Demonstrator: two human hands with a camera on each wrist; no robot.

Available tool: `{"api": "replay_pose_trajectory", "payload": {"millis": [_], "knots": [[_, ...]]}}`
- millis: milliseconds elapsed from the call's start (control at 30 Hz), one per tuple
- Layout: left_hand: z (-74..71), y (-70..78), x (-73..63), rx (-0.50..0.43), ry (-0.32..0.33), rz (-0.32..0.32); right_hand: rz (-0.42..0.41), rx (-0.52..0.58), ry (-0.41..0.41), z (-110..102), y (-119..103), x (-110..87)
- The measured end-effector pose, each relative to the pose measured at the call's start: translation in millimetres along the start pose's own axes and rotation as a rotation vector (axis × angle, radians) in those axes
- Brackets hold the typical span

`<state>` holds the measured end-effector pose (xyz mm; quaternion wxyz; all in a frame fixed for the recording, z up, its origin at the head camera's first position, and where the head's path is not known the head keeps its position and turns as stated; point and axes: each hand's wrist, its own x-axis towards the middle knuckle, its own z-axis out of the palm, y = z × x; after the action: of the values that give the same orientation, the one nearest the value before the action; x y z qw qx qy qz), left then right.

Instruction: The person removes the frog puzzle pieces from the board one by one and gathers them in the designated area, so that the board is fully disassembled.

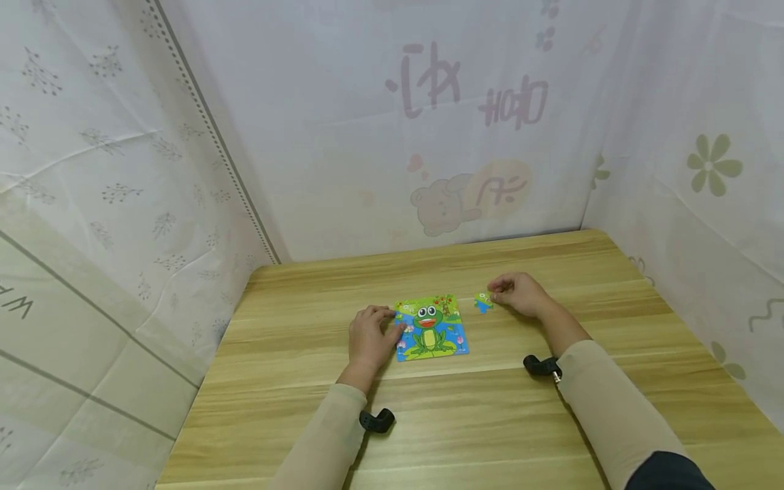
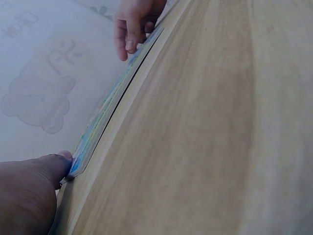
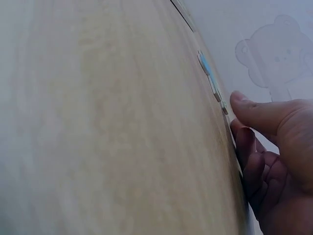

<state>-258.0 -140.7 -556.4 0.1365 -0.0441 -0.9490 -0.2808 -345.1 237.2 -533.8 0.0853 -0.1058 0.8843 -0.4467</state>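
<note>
Touching the frog puzzle (image 1: 433, 335), left hand (image 1: 371, 336) lies loosely spread; right hand (image 1: 520, 294) meets a piece (image 1: 482, 303), grip unclear

Left cloth (image 1: 79, 333) bears "W" (image 1: 21, 307), back cloth (image 1: 343, 170) unclear characters (image 1: 434, 75).

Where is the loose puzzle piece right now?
In the head view, the loose puzzle piece lies on the table, just right of the frog puzzle's upper right corner, at the right hand's fingertips.
</note>
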Motion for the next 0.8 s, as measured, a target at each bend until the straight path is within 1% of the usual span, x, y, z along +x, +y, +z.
{"api": "replay_pose_trajectory", "payload": {"millis": [133, 300, 400, 633, 800], "knots": [[-0.5, -0.3, -0.1, -0.002, 0.001, 0.0, -0.012, 0.016, 0.007, 0, -3, -0.5], [-0.7, -0.4, 0.4, -0.006, 0.0, 0.004, -0.044, 0.019, 0.043, 0, -9, 0.4], [-0.7, -0.6, 0.4, -0.004, -0.003, 0.008, -0.061, 0.014, 0.053, 4, -14, 1.2], [-1.8, -0.6, -0.2, 0.001, -0.009, 0.008, -0.072, 0.03, 0.031, 17, -40, -0.6], [-0.8, -2.4, -0.6, 0.001, -0.005, 0.009, -0.092, 0.034, 0.005, 29, -53, 0.6]]}}
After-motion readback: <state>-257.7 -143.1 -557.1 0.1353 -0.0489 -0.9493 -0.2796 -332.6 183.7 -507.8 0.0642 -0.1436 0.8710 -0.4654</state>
